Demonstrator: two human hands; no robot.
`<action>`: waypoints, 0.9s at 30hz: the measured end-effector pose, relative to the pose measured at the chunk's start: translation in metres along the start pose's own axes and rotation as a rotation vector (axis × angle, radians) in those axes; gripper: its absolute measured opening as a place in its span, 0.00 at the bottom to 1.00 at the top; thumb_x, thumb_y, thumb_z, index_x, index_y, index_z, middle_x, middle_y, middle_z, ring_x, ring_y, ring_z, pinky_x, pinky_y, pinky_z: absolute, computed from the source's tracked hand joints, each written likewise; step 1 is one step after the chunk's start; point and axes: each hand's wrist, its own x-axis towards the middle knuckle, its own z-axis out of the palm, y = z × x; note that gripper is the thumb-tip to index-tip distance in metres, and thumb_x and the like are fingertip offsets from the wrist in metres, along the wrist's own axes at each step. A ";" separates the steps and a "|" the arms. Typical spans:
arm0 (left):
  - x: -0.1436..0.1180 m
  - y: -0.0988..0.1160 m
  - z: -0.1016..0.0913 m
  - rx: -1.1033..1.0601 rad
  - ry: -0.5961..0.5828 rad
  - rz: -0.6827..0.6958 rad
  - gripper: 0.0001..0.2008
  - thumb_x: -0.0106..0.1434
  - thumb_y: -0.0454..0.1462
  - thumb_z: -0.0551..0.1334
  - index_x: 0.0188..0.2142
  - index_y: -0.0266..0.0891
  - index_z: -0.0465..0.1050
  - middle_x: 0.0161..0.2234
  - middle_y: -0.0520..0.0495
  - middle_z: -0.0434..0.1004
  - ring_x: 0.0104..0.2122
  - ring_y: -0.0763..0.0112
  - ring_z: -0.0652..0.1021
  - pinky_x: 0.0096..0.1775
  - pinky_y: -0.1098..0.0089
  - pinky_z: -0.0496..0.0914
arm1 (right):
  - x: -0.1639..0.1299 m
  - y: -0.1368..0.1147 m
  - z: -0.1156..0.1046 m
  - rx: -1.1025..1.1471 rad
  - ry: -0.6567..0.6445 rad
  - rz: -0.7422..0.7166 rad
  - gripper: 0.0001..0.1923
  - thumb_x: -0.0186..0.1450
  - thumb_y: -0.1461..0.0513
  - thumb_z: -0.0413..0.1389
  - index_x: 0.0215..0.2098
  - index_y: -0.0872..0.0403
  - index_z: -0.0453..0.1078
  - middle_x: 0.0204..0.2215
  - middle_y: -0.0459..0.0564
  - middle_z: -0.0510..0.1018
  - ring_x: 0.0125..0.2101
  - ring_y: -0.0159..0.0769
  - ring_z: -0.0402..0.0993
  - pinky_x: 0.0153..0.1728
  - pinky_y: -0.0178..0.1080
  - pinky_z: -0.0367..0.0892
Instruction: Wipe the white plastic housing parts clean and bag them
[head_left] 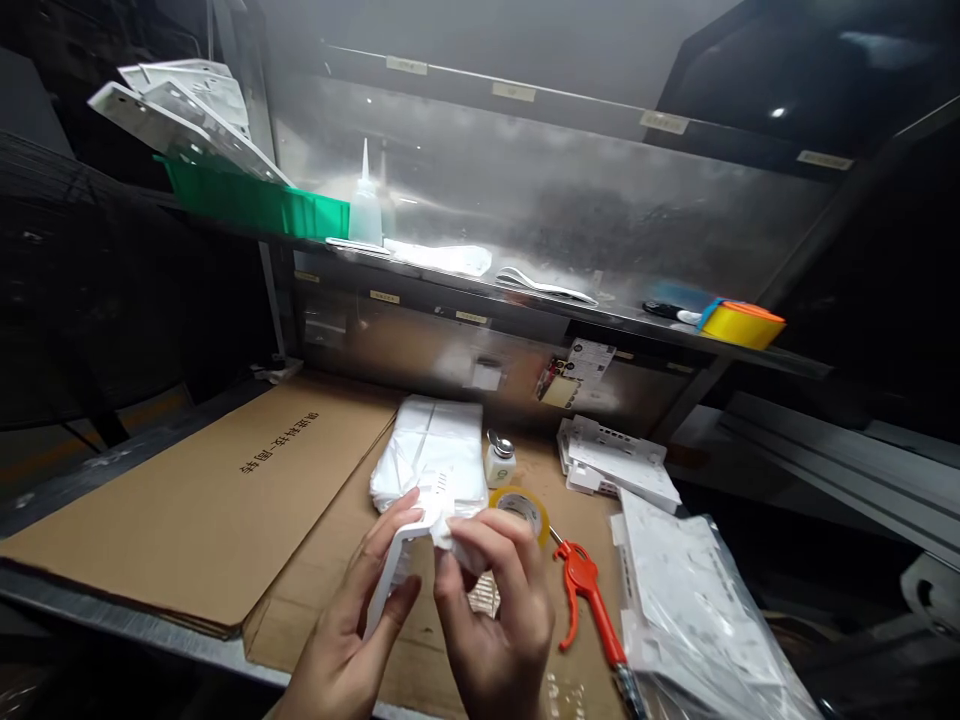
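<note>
My left hand (358, 610) is closed around a white plastic panel (388, 570) with a bent edge and slots, held tilted above the bench. In my right hand (499, 600), thumb and fingers pinch a crumpled white cloth (465, 552) against the panel's near corner. Part of the cloth is hidden by the fingers. Just behind the hands lies a stack of white plastic bags (435, 435). A small white pump bottle (500, 462) stands beside the stack, and a roll of yellow tape (534, 505) lies partly behind my right hand.
Flat cardboard (195, 500) covers the left of the bench. To the right lie a red air gun (585, 580), white plastic panels (619, 460) and a clear bag of parts (690, 600). Above, a shelf carries a green bin (247, 200), a squeeze bottle (365, 212) and yellow rolls (742, 325).
</note>
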 end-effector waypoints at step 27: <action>0.018 -0.012 0.017 0.154 -0.113 0.239 0.23 0.76 0.44 0.57 0.67 0.69 0.60 0.70 0.64 0.63 0.70 0.76 0.62 0.67 0.74 0.57 | -0.007 0.009 -0.001 -0.107 0.067 0.049 0.07 0.67 0.68 0.62 0.43 0.54 0.77 0.38 0.49 0.75 0.32 0.29 0.75 0.28 0.29 0.72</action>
